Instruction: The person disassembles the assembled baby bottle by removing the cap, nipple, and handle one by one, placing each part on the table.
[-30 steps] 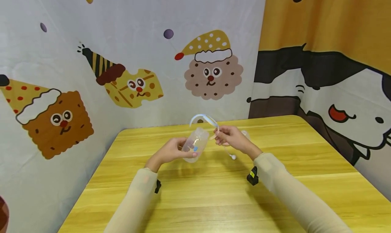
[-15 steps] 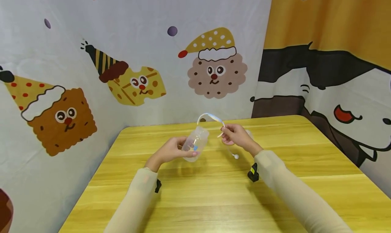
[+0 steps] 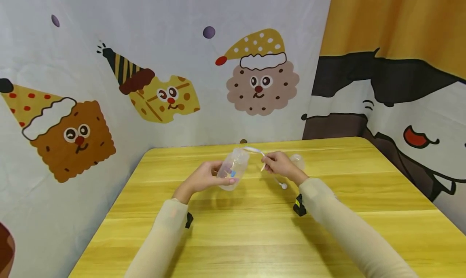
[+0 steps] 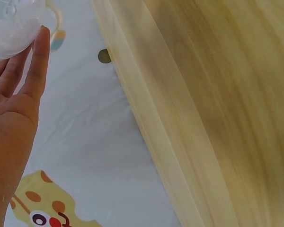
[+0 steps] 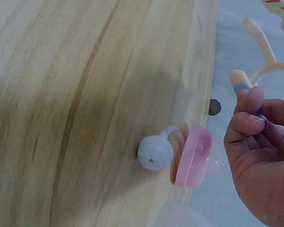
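My left hand (image 3: 206,177) grips a clear baby bottle (image 3: 236,168), thumb across the near side, with its neck tilted up and to the right. The same bottle (image 4: 12,28) fills the top left corner of the left wrist view. Between the fingertips of my right hand (image 3: 279,164) is a pale bottle handle (image 3: 253,149), its far part right at the bottle's neck. The right wrist view shows this handle (image 5: 260,40) as a cream ring with two arms, one marked with blue. My right fingers (image 5: 250,124) pinch one arm.
By my right hand, a pink bottle collar (image 5: 194,156) lies on the wooden table (image 3: 233,237), with a thin straw ending in a white ball (image 3: 284,186). A clear cover (image 3: 298,161) stands behind that hand. A cartoon-printed cloth (image 3: 211,120) hangs at the table's back edge.
The bottle handle has come down from arching above the bottle to the level of its neck. The right hand has shifted slightly. The left hand keeps its hold, and the head view has tilted a little.
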The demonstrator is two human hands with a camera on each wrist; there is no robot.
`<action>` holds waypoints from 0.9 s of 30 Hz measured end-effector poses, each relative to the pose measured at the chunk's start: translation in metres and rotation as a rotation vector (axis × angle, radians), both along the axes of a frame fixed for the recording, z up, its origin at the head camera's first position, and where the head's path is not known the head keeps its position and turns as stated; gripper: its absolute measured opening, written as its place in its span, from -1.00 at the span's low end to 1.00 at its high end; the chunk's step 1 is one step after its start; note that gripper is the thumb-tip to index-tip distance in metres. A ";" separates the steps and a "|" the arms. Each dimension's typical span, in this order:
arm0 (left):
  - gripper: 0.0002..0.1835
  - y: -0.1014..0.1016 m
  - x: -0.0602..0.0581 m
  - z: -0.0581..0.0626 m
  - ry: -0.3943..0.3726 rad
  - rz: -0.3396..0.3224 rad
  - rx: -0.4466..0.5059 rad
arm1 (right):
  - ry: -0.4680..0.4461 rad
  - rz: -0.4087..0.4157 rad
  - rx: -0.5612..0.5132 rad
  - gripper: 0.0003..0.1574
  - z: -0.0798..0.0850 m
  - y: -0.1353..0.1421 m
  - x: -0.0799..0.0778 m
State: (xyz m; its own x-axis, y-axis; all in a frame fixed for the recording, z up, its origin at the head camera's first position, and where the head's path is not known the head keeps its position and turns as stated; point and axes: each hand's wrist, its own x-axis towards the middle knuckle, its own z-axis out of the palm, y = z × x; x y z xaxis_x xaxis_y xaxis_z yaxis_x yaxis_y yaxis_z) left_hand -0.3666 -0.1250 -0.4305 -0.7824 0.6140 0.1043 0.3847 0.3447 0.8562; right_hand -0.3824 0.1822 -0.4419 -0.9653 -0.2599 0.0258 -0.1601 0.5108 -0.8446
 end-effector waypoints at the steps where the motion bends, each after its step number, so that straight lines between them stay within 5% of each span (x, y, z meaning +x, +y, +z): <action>1: -0.44 0.000 0.000 0.000 0.000 0.003 -0.002 | -0.012 0.005 0.009 -0.59 -0.001 -0.001 0.000; 27: -0.35 -0.004 -0.002 0.001 -0.009 0.013 -0.009 | -0.010 0.035 0.176 -0.64 -0.014 -0.012 0.002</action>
